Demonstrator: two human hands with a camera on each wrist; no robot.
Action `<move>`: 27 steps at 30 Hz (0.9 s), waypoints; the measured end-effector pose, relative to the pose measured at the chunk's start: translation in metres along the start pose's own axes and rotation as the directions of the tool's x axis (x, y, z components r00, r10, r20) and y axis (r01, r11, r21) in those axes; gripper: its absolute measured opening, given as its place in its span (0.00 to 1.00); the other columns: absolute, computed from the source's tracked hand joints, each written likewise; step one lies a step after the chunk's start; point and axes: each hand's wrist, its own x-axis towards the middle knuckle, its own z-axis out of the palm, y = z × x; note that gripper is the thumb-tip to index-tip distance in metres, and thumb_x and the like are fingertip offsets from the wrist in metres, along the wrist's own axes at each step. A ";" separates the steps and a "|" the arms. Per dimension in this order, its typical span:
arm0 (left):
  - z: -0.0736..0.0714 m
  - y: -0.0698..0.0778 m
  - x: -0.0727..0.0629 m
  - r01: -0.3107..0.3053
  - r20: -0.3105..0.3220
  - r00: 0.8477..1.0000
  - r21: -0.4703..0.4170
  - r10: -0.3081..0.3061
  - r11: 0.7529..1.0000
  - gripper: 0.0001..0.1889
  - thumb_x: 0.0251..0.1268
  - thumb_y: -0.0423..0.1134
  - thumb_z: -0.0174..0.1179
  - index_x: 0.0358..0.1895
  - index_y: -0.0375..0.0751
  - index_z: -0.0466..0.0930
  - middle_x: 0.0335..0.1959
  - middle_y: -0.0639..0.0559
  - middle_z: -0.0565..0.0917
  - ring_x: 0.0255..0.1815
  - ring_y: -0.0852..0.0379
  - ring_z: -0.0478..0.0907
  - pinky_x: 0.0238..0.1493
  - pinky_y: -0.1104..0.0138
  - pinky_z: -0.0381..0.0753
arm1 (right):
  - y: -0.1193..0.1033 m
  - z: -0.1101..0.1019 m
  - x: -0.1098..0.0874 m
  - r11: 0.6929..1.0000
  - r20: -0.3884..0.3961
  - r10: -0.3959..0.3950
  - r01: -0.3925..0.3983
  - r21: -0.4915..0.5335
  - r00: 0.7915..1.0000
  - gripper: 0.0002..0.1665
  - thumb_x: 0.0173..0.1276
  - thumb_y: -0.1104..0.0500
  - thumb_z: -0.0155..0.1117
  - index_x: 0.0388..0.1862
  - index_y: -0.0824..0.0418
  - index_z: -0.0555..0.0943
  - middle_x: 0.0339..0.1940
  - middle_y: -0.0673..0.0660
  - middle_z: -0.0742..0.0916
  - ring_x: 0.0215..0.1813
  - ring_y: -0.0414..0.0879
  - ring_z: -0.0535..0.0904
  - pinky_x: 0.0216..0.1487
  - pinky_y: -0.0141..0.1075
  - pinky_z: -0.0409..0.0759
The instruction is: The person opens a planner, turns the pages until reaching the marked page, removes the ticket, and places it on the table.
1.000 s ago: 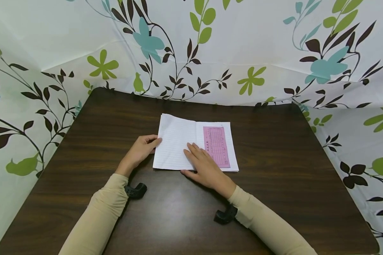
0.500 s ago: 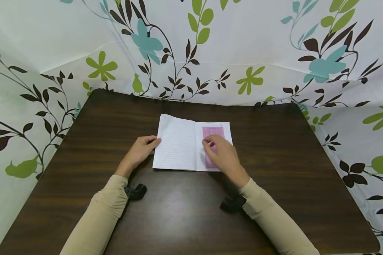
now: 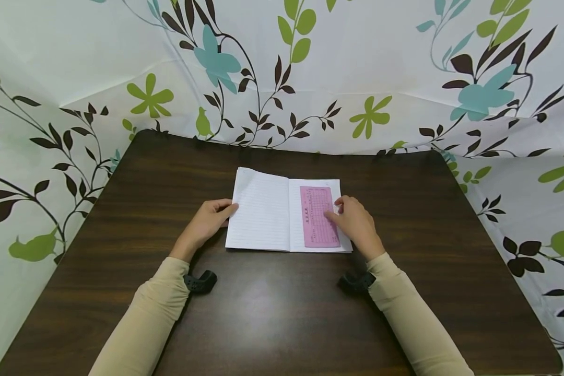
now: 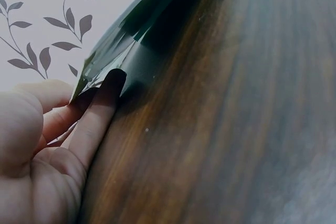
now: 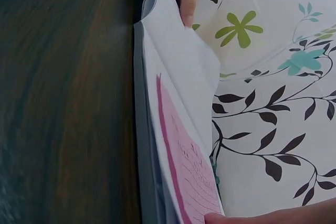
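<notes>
an open notebook (image 3: pixel 289 216) lies flat at the centre of the head view on a dark table (image 3: pixel 272 313), spine running from the near edge toward the far edge. a pink slip (image 3: pixel 318 216) rests on the right-hand page, its long axis parallel to the spine. the right hand (image 3: pixel 357 224) sits at the right of the notebook, just right of the slip; its fingers (image 3: pixel 332 215) are loosely bent and touch the slip's right edge, the thumb toward the page's outer margin. whether they pinch the slip or only rest on it cannot be told. this hand is the nearer to the slip. the left hand (image 3: pixel 207 222) lies at the left of the notebook, fingertips (image 3: pixel 230 208) on the outer edge of the left page; in the left wrist view the fingers (image 4: pixel 97 114) curl under the lifted page edges, holding them.

the pages are thin, white and ruled, and fan slightly at the edge in the right wrist view (image 5: pixel 173 77). the slip is thin printed paper, rectangular. the table is smooth wood-grain with a soft sheen and rounded far corners. a floral curtain (image 3: pixel 357 62) fills the upper frame.
</notes>
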 end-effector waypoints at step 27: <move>0.000 -0.001 0.001 -0.002 -0.009 1.000 0.023 0.003 1.000 0.24 0.83 0.49 0.53 0.69 0.34 0.78 0.65 0.35 0.82 0.63 0.46 0.79 0.64 0.52 0.83 | 0.009 0.002 0.006 0.992 0.000 0.005 -0.005 0.129 1.000 0.21 0.75 0.48 0.68 0.50 0.66 0.85 0.42 0.62 0.87 0.41 0.51 0.79 0.37 0.36 0.73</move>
